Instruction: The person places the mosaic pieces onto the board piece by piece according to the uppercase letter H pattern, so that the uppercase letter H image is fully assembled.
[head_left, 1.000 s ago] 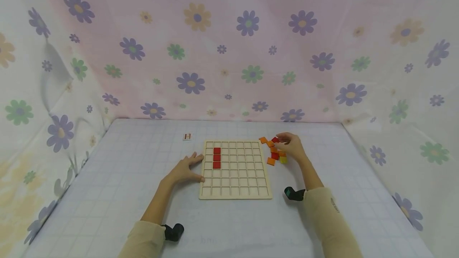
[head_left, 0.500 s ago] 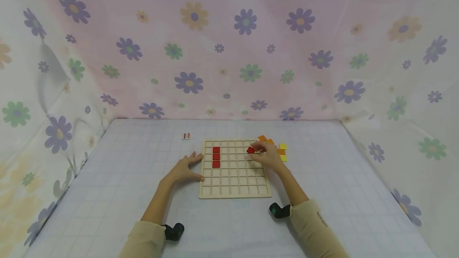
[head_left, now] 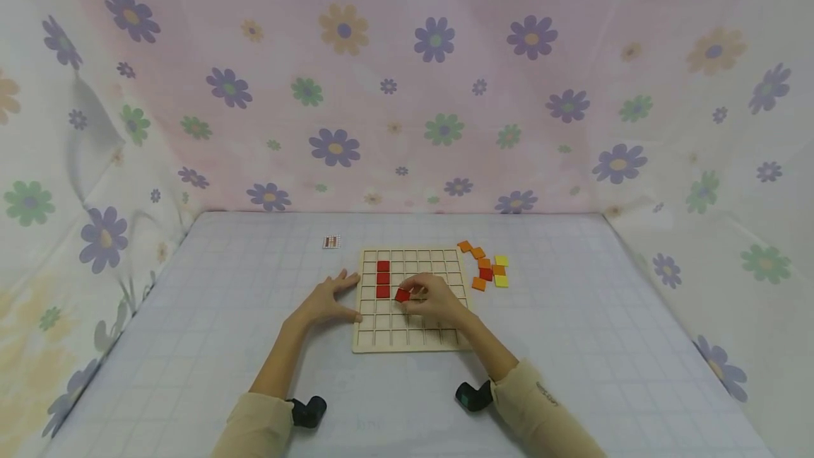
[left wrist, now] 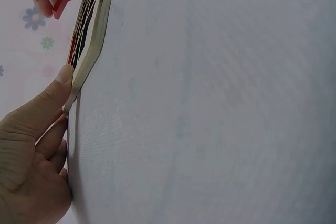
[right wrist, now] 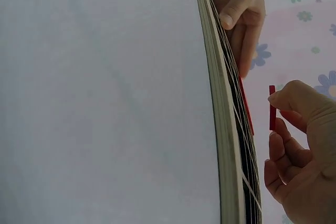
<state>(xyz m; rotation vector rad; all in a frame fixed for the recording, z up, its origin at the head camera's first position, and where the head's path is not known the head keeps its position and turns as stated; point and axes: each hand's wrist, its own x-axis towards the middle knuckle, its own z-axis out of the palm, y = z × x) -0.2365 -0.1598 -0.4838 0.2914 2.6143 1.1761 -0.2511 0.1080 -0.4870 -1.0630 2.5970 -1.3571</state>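
Note:
A wooden grid board [head_left: 416, 346] lies on the table, three red square tiles [head_left: 383, 278] seated in one column near its left side. Over the middle of the board, my right hand [head_left: 440, 301] pinches another red square tile [head_left: 402, 295] between thumb and fingers. The right wrist view shows that tile [right wrist: 272, 108] edge-on, apart from the board. My left hand [head_left: 323, 302] rests at the board's left edge with thumb and fingers spread; in the left wrist view its thumb [left wrist: 64, 75] touches the rim.
Beyond the board's right edge lie several loose tiles: orange ones [head_left: 479, 284], a red one [head_left: 486, 274] and yellow ones [head_left: 501, 281]. A small printed pattern card [head_left: 331, 241] is behind the board's left corner. Flowered cloth [head_left: 407, 90] hangs behind the table.
My right hand has picked up a red tile from the loose tiles and carried it left over the board to its middle. My left hand stays at the board's edge.

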